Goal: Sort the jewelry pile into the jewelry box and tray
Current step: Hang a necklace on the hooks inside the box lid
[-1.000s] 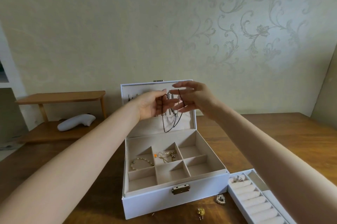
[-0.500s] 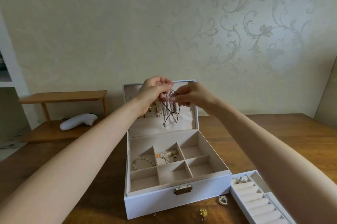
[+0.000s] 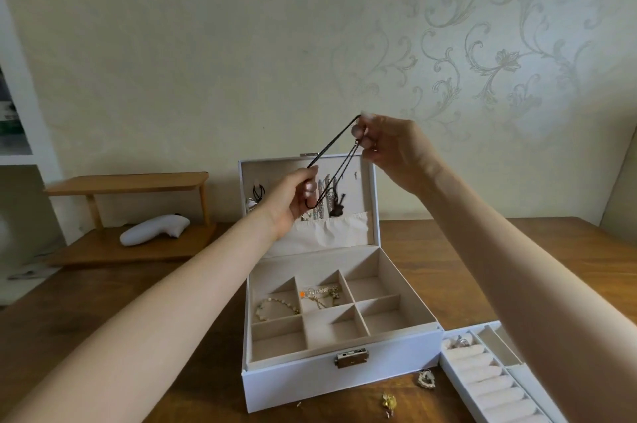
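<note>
Where everything rests, table: wooden, carrying the box, the tray and the loose pieces.
Jewelry box: white, mid-table by the near edge, lid standing open with several pieces hanging inside it.
Tray: just right of the box at the near edge; padded rolls, one ring at its far end.
Left hand: raised in front of the lid, fingers curled round the lower loop of the necklace.
Right hand: higher, above the lid's top edge, thumb and fingertips pinching the upper end.
Necklace: thin black cord stretched slantwise between both hands, in the air over the box's far edge.
Handling: probably very light and limp, quick to tangle or snag on the hanging pieces; best held near both ends and kept taut.
Bracelet: in the far-left compartment.
Loose pieces: a heart brooch and a gold piece at the near edge, unsorted.
</note>
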A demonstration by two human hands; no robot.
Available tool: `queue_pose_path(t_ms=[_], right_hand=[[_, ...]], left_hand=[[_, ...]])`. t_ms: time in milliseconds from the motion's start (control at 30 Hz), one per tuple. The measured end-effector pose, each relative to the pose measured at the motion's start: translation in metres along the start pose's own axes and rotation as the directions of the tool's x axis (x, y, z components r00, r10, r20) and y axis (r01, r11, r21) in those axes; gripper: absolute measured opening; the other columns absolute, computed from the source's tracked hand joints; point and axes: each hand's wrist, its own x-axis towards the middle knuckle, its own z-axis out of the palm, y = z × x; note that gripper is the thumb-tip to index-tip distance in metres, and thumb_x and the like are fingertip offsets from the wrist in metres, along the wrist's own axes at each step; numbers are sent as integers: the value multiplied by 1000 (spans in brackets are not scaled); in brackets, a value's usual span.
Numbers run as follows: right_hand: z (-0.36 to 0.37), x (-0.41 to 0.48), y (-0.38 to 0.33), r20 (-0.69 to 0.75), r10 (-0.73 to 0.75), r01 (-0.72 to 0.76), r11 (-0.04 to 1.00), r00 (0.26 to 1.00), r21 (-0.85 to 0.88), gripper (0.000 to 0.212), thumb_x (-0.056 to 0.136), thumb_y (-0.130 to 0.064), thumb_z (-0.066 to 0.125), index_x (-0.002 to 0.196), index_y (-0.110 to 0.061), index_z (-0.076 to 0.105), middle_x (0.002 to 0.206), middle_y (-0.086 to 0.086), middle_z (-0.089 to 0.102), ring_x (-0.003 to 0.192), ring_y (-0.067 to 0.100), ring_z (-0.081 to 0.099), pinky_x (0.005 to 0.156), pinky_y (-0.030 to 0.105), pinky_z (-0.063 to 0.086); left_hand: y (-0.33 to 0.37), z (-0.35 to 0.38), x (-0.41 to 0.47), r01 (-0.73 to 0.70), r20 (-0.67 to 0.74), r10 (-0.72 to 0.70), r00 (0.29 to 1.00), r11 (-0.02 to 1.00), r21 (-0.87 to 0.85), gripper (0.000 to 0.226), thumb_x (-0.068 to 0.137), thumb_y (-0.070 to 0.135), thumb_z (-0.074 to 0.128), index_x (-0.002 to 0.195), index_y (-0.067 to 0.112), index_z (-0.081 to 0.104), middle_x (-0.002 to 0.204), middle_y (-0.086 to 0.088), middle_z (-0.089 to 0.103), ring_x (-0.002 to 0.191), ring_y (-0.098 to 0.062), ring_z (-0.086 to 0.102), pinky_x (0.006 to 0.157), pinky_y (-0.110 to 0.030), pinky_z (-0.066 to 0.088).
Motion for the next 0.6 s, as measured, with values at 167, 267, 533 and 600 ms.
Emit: queue_pose_path(t_ms=[167, 267, 533, 600], right_hand=[[6, 0, 7, -25, 16, -17, 999, 1000, -36, 16, 93, -16, 49, 90, -11, 64, 59, -6, 46, 57, 7, 38, 56, 22, 24], [7, -2, 12, -29, 27, -27, 1000, 999, -7, 17, 94, -19, 50, 97, -12, 65, 56, -7, 47, 61, 8, 46, 63, 23, 30], [4, -9, 20, 9, 92, -92, 991, 996, 100, 18, 95, -19, 47, 94, -11, 63, 58, -5, 53, 58, 10, 52, 67, 23, 38], [3, -10, 20, 28, 108, -110, 986, 994, 129, 19, 95, -16, 46, 100, -8, 63, 53, -4, 48, 54, 11, 49, 67, 24, 41]], left_hand=[[-9, 1, -6, 152, -6, -154, 988, 975, -162, 27, 94, 11, 49, 68, 16, 44, 39, 7, 36, 32, -4, 34, 43, -14, 48], [-21, 1, -12, 206, 34, -203, 979, 959, -193, 29, 94, 13, 49, 66, 14, 43, 38, 5, 40, 36, -7, 44, 55, -24, 56], [-49, 3, -24, 177, 116, -183, 976, 982, 63, 26, 93, 15, 49, 68, 14, 45, 52, 2, 50, 53, -10, 56, 64, -27, 56], [-47, 1, -22, 243, 149, -237, 960, 970, -20, 30, 92, 20, 51, 64, 16, 41, 64, 0, 57, 60, -13, 58, 66, -28, 53]])
